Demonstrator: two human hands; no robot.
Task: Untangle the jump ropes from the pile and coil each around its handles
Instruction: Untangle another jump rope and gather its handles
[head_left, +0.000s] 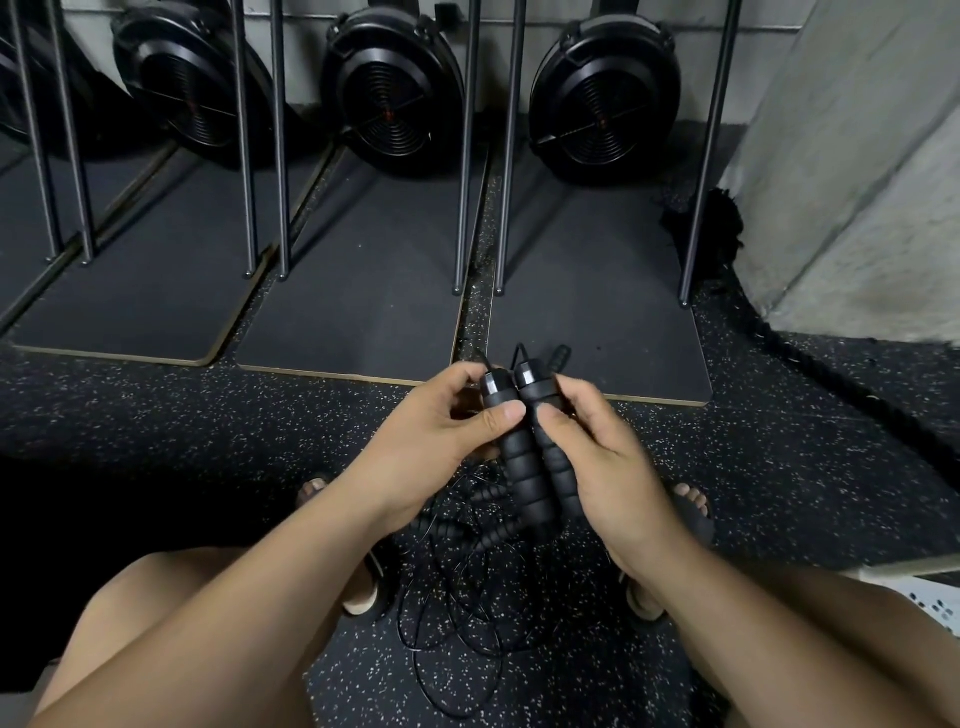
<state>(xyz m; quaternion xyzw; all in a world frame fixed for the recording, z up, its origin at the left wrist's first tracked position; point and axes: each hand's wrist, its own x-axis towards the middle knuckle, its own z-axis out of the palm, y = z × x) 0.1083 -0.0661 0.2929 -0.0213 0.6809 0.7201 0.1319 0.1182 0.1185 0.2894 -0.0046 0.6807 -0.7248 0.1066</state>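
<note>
Two black ribbed foam jump-rope handles (524, 457) are held side by side, upright, in front of me. My left hand (441, 431) grips the left handle, thumb across its middle. My right hand (602, 457) grips the right handle, thumb pressed beside the other thumb. Thin black cords leave the handle tops and loop behind. On the speckled floor between my feet lies a tangled pile of thin black rope (462, 608) with more ribbed handles (493, 535) in it. Another handle tip (560, 357) pokes out behind my right hand.
Three upright rowing machines with black fan housings (389, 93) stand on dark mats (363, 291) ahead, steel rails (467, 156) reaching the floor. A concrete pillar (857, 182) rises at right, with a thick black battle rope (753, 322) at its base. My sandalled feet flank the pile.
</note>
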